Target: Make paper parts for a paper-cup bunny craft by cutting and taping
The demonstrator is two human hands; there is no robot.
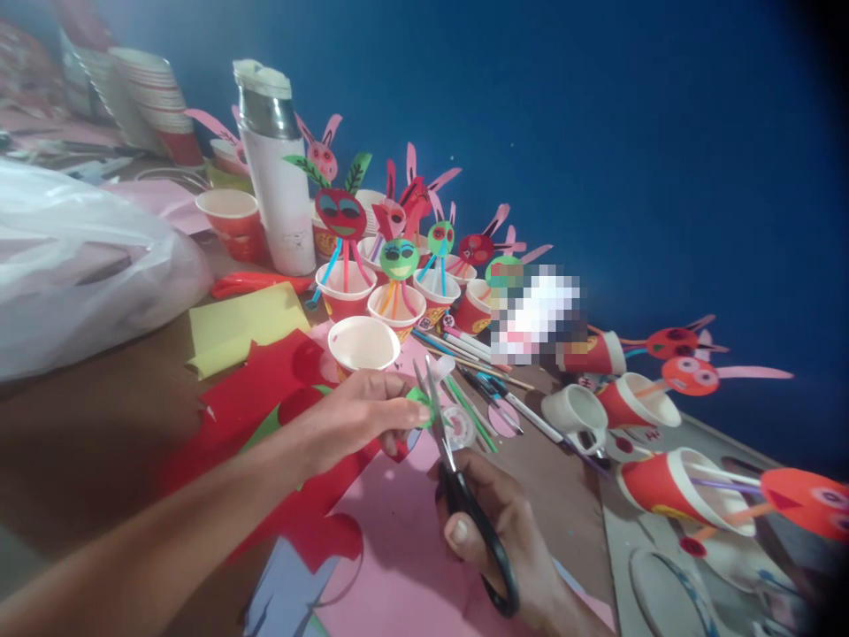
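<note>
Between the thumb and fingers of my left hand (362,411) is a small piece of green paper (419,409). My right hand (500,522) grips black-handled scissors (457,495), whose blades point up and stand slightly apart beside the green piece. Whether the blades touch the paper I cannot tell. Under my hands lie a pink sheet (404,540) and cut red paper (265,433). Just beyond my left hand stands a paper cup (363,347). A roll of clear tape (459,427) lies close to the scissor blades.
Paper cups with paper-faced figures (341,217) line the blue wall. A white flask (275,177) stands behind a yellow sheet (248,323). Pens (523,407) and a white mug (576,416) lie to the right. At left is a plastic bag (86,274).
</note>
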